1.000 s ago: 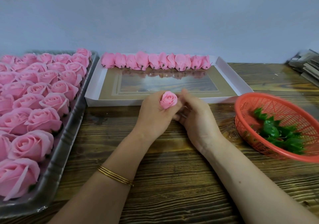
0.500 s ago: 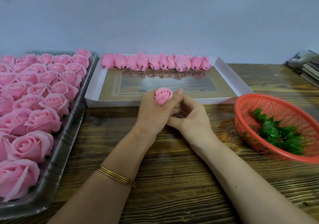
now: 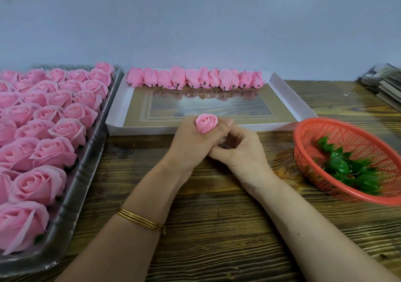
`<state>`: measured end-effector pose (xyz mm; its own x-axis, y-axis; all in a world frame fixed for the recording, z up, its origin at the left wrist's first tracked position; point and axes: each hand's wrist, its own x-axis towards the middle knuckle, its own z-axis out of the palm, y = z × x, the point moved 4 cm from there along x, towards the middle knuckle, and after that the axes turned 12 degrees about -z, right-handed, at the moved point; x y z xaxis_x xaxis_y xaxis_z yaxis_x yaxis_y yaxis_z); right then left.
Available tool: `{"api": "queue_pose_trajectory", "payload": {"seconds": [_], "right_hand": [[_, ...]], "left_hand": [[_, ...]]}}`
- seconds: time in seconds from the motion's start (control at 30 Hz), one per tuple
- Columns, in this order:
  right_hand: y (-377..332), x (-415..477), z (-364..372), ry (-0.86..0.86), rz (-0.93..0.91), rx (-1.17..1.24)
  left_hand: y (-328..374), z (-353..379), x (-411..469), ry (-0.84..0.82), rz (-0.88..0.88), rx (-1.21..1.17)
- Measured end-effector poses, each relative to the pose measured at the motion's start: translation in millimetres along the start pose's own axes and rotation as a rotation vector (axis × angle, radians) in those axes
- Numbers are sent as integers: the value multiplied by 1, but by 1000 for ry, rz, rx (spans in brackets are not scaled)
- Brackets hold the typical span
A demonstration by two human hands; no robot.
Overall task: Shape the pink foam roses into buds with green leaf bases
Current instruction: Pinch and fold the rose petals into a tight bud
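My left hand (image 3: pixel 191 145) grips a pink foam rose bud (image 3: pixel 206 123) upright, petals squeezed tight above the thumb and forefinger. My right hand (image 3: pixel 240 153) lies against the left one with its fingers curled in under the bud's base; what they pinch is hidden. Both hands hover over the wooden table in front of a white box (image 3: pixel 288 95). Several finished buds (image 3: pixel 195 79) lie in a row along the box's far wall. Green leaf bases (image 3: pixel 347 169) lie in a red basket (image 3: pixel 303 134) to the right.
A grey tray (image 3: pixel 71 205) at the left holds several open pink roses (image 3: pixel 54 129). A stack of papers (image 3: pixel 386 84) sits at the back right corner. A pale wall runs close behind the table.
The bud has shifted slightly left and farther from me in my left hand. My right hand has turned lower, its fingers tucking under the bud's base.
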<state>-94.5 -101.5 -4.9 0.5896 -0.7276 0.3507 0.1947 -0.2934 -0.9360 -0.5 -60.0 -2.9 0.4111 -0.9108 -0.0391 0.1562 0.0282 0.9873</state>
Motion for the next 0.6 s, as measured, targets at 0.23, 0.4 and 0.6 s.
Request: {"api": "queue_pose_trajectory", "payload": {"seconds": [0.23,0.4,0.6], "right_hand": [[-3,-2,-1,-79,62,93],[-4,-2,-2,-97,77,82],[-8,3,-8,-106,62,-48]], "left_hand": [[0,-1,0,-35,-3,41],[-1,-3,0,-38,4,81],[-2,-3,2,16,58,95]]}}
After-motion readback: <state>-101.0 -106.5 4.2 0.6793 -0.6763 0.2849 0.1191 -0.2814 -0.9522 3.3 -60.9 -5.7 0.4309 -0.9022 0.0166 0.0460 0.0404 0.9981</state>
